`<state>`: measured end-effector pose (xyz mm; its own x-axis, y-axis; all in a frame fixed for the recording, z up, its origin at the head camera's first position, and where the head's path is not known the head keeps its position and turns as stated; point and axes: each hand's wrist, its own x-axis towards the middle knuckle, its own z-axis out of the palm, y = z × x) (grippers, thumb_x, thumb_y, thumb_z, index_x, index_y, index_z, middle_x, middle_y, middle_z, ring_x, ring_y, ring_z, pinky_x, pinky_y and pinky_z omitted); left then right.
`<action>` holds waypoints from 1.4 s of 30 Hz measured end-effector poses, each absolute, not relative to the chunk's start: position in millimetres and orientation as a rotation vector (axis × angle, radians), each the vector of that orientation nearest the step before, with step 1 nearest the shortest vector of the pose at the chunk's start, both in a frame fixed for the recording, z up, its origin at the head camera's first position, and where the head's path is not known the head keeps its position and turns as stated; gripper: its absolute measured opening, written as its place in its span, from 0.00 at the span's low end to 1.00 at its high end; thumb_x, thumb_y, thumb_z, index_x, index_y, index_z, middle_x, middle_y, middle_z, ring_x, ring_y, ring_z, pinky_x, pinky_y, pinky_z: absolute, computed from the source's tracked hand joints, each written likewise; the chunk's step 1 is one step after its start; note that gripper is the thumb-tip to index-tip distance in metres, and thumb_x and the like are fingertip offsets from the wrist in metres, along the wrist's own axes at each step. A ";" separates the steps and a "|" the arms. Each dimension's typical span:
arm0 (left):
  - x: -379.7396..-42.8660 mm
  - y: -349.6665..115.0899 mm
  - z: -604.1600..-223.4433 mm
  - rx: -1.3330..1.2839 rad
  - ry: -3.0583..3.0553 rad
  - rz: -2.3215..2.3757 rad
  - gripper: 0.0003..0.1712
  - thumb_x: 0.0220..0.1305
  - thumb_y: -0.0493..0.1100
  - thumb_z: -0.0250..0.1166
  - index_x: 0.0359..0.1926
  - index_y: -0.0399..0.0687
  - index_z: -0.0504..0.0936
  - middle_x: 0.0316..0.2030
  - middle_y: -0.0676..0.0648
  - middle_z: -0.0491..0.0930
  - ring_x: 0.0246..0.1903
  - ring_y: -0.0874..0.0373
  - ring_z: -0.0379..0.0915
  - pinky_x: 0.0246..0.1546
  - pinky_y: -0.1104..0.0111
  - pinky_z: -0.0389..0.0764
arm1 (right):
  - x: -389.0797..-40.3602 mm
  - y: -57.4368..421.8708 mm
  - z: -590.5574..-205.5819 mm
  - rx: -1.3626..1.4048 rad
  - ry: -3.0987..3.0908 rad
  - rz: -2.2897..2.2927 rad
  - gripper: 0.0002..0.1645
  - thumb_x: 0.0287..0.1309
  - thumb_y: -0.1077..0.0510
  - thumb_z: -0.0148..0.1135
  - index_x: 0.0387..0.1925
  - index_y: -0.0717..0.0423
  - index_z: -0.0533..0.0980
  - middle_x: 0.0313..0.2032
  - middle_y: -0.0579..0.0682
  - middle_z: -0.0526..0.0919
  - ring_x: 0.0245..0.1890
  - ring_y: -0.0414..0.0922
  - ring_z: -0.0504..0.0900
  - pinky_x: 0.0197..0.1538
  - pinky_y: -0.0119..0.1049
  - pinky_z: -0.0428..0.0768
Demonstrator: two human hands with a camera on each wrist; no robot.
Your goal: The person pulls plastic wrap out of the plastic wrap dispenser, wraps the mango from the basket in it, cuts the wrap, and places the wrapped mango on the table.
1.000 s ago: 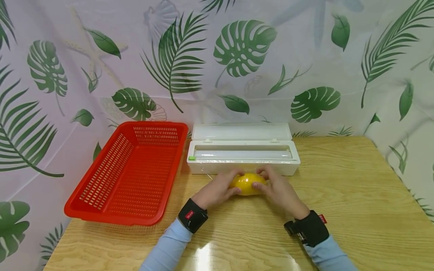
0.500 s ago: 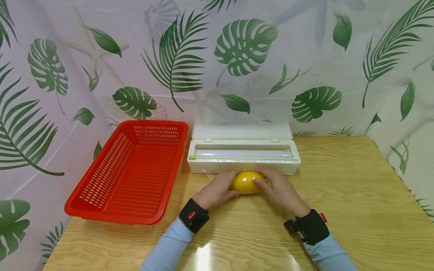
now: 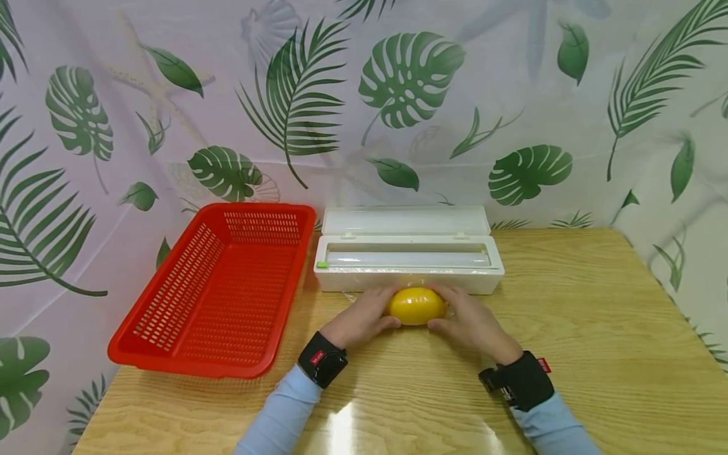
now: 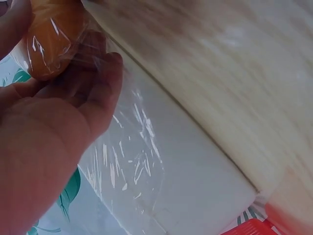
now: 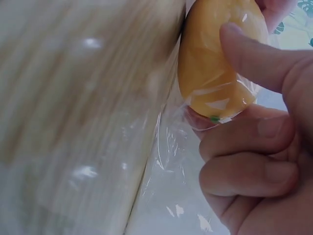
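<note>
In the head view a glossy yellow mango (image 3: pixel 418 306) lies between both hands, in front of the white cling film dispenser (image 3: pixel 409 281). Clear cling film (image 4: pixel 129 161) covers the mango and stretches along the dispenser's front in the left wrist view. My left hand (image 3: pixel 364 317) holds the mango's left end, thumb at the near side. My right hand (image 3: pixel 469 321) holds the other end; in the right wrist view its thumb (image 5: pixel 254 58) presses on the wrapped skin, and lower fingers are curled. A green spot shows at the mango's end there. Some fingertips are hidden behind the fruit.
The dispenser's lid (image 3: pixel 406 221) stands raised at the back, with a film roll (image 3: pixel 409 259) inside and a green slider (image 3: pixel 322 265) at the left. A red plastic basket (image 3: pixel 273 341) stands to the left on the wooden table (image 3: pixel 597 316). A leaf-patterned sheet (image 3: pixel 432 170) hangs behind.
The mango has turned slightly between the hands and sits a touch farther back. My right thumb has slid from its top down to the near side. Less loose film shows beside the left hand.
</note>
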<state>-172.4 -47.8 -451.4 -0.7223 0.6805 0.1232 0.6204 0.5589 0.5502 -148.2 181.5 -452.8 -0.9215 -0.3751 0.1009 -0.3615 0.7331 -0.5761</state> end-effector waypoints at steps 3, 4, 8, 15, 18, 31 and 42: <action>-173.0 -47.4 -450.7 1.098 2.681 0.884 0.34 0.58 0.45 0.64 0.62 0.41 0.62 0.53 0.42 0.73 0.47 0.57 0.66 0.52 0.62 0.71 | -148.2 182.6 -452.7 -0.620 2.896 -0.944 0.38 0.52 0.53 0.66 0.63 0.56 0.63 0.59 0.65 0.68 0.55 0.58 0.68 0.54 0.60 0.70; -173.2 -47.3 -450.7 1.088 2.680 0.882 0.33 0.58 0.45 0.64 0.61 0.41 0.63 0.52 0.42 0.74 0.46 0.58 0.66 0.51 0.63 0.71 | -148.1 183.0 -452.6 -0.617 2.889 -0.947 0.37 0.52 0.53 0.65 0.63 0.56 0.63 0.59 0.65 0.68 0.55 0.58 0.68 0.54 0.60 0.70; -173.7 -47.0 -451.5 1.057 2.669 0.872 0.31 0.58 0.47 0.63 0.59 0.40 0.64 0.48 0.44 0.75 0.42 0.59 0.67 0.47 0.64 0.72 | -148.8 185.1 -454.3 -0.612 2.851 -0.956 0.37 0.54 0.52 0.64 0.63 0.57 0.62 0.57 0.66 0.69 0.54 0.58 0.68 0.53 0.60 0.69; -175.3 -51.0 -454.7 1.029 2.593 0.900 0.28 0.61 0.51 0.60 0.58 0.43 0.66 0.43 0.48 0.77 0.37 0.61 0.69 0.42 0.66 0.74 | -152.6 190.8 -460.3 -0.716 2.721 -1.108 0.31 0.55 0.52 0.61 0.59 0.58 0.66 0.56 0.59 0.73 0.55 0.51 0.69 0.57 0.57 0.67; -176.0 -51.8 -455.3 1.021 2.568 0.912 0.29 0.61 0.52 0.58 0.58 0.43 0.66 0.43 0.48 0.77 0.37 0.62 0.69 0.42 0.66 0.74 | -153.1 192.5 -462.0 -0.731 2.682 -1.145 0.30 0.57 0.51 0.60 0.58 0.59 0.67 0.55 0.59 0.74 0.54 0.51 0.69 0.57 0.57 0.67; -176.9 -52.3 -455.6 1.005 2.562 0.915 0.27 0.63 0.53 0.56 0.58 0.42 0.66 0.43 0.48 0.76 0.37 0.61 0.69 0.42 0.67 0.74 | -154.3 191.6 -460.7 -0.703 2.642 -1.174 0.30 0.58 0.48 0.58 0.59 0.58 0.66 0.55 0.58 0.73 0.53 0.50 0.69 0.58 0.58 0.66; -177.0 -53.0 -458.8 1.011 2.570 0.925 0.27 0.63 0.53 0.56 0.57 0.41 0.66 0.42 0.47 0.76 0.36 0.61 0.69 0.42 0.66 0.74 | -154.8 190.1 -461.5 -0.684 2.629 -1.164 0.30 0.58 0.48 0.57 0.59 0.58 0.66 0.54 0.57 0.74 0.52 0.49 0.69 0.58 0.57 0.66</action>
<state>-177.0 -53.0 -458.8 -0.7361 0.6766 0.0172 0.5324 0.5631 0.6321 -154.8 190.1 -461.5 -0.8765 -0.4811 0.0163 -0.3354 0.5861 -0.7375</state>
